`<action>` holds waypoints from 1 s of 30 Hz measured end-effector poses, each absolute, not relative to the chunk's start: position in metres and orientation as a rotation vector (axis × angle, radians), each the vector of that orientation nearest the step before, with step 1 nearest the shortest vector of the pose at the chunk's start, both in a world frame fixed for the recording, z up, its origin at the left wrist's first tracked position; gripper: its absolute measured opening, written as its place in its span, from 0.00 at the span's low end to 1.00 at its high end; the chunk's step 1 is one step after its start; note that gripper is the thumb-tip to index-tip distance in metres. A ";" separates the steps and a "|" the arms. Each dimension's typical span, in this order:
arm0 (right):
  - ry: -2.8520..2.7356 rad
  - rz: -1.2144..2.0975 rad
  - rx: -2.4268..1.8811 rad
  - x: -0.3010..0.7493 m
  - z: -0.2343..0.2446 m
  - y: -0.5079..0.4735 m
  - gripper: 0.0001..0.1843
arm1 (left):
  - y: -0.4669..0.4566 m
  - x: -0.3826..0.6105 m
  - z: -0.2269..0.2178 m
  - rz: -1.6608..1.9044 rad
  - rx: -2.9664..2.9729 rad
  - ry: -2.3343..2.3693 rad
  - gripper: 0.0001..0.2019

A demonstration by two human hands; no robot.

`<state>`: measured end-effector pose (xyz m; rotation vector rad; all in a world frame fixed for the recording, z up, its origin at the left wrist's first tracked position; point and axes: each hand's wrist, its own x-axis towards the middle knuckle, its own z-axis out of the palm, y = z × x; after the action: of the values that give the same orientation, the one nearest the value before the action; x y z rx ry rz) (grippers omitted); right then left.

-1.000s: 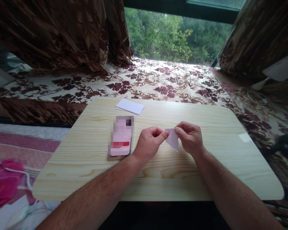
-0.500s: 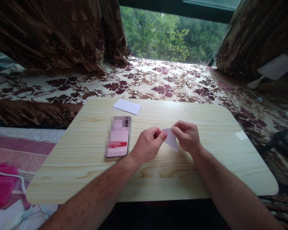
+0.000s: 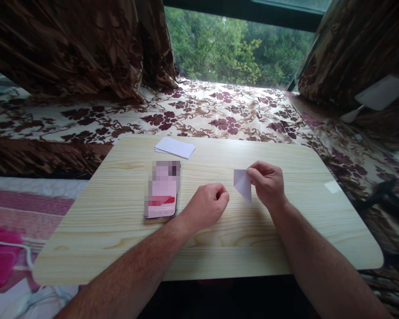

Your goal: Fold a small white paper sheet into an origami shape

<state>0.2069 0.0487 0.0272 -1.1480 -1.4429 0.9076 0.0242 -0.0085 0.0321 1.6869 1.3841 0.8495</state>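
Letting go of the folded paper (image 3: 242,184), left hand (image 3: 206,206) rests loosely curled; right hand (image 3: 268,186) alone pinches it

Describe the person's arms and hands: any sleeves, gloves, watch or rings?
The left forearm and right forearm are bare and hairy to the frame edge; no sleeve shows. The left hand and right hand wear no gloves; no watch, ring or wristband is visible.

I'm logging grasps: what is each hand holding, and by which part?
The right hand pinches a folded white paper by its right edge, near the top corner. The left hand rests curled on the table, holding nothing visible.
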 end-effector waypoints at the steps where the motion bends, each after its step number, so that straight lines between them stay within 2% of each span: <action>1: -1.399 0.890 -1.147 0.210 0.028 0.051 0.09 | -0.009 0.025 0.031 0.859 1.674 1.382 0.11; 5: -1.358 0.920 -1.137 0.214 0.029 0.055 0.08 | -0.009 0.027 0.028 0.943 1.559 1.364 0.09; 12: -1.506 1.019 -1.140 0.201 0.030 0.044 0.09 | -0.005 0.027 0.025 1.051 1.288 1.274 0.14; 30: -1.555 1.020 -1.132 0.198 0.029 0.040 0.09 | -0.005 0.027 0.029 1.091 1.303 1.246 0.09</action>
<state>0.1979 0.0403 0.0286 -1.1321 -1.5551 1.0197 0.0273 -0.0053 0.0291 1.3029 1.2461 1.0905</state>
